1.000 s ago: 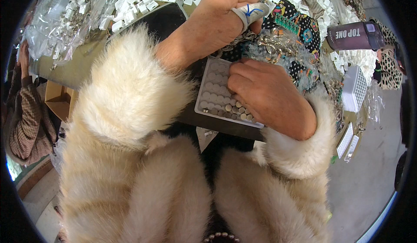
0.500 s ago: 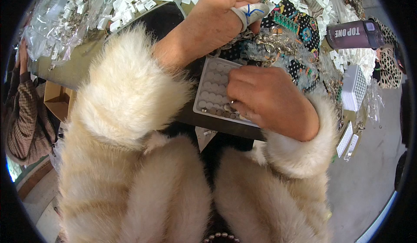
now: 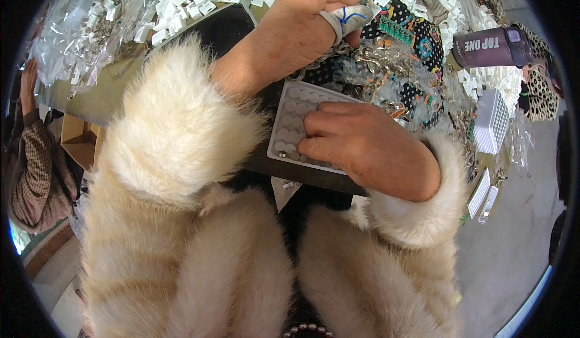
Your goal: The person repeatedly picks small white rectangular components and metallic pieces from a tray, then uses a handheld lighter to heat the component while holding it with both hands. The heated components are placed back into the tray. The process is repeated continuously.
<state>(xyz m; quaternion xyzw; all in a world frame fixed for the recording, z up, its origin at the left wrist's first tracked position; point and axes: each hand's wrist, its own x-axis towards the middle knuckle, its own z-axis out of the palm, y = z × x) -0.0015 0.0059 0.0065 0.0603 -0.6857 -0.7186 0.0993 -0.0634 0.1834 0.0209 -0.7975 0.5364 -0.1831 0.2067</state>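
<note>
White round-welled tray (image 3: 289, 135) placed beside a pile of metal parts (image 3: 386, 60), small metal disc (image 3: 283, 154) seen in its near-left corner, right hand (image 3: 359, 137) bent over it, fingertips hidden, left hand (image 3: 305, 26) curled beyond, opening and hold of these 2 cannot be told

Before me stands an olive-brown worktable (image 3: 99, 101); to my right I see a pale grey floor (image 3: 513, 229) under soft light.
</note>
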